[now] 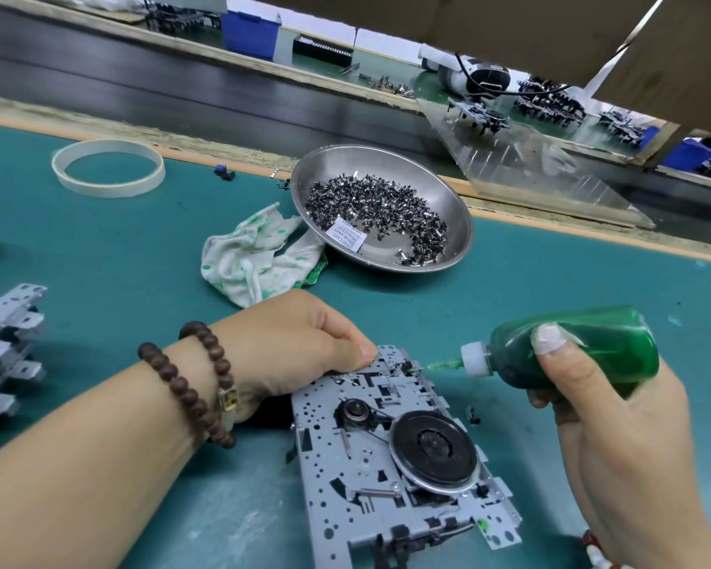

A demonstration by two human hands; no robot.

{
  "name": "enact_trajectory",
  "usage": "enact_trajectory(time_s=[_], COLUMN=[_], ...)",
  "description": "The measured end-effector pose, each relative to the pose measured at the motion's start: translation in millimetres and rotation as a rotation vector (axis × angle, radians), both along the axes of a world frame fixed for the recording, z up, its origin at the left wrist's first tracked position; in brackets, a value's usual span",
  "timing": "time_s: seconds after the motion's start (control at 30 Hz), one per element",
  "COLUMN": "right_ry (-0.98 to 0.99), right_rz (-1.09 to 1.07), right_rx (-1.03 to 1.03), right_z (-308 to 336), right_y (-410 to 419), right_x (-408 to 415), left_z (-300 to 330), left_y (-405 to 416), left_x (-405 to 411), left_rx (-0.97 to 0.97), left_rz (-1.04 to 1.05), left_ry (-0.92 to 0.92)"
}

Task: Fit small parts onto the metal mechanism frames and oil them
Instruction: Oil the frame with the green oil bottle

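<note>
Head view shows your left hand (304, 342) pinching the far corner of the metal frame (386, 453) on the green mat (120, 248). Your right hand (616, 425) grips the green oil bottle (583, 351), nozzle at the frame's far edge. The frame's near end is cut off, and the stacked frames (5, 347) at left are blurred.

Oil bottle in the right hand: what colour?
Green, with a white nozzle; bottle shows in the head view.
</note>
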State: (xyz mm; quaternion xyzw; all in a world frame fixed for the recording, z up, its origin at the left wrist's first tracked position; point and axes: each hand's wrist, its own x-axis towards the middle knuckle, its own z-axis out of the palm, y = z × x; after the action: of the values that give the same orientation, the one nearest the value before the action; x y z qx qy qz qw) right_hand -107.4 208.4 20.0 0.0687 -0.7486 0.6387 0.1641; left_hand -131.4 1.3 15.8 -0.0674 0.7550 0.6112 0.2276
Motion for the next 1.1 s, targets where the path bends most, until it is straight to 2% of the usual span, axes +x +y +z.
enact_trajectory(time_s=[1.1], right_ry=[0.005], right_rz=[-0.001], right_rx=[-0.01], right_z=[0.6], right_y=[-0.1], right_x=[0.5], left_z=[1.0], left_y=[-0.9], left_x=[0.9], left_rx=[0.014], left_rz=[-0.002], left_ry=[-0.024])
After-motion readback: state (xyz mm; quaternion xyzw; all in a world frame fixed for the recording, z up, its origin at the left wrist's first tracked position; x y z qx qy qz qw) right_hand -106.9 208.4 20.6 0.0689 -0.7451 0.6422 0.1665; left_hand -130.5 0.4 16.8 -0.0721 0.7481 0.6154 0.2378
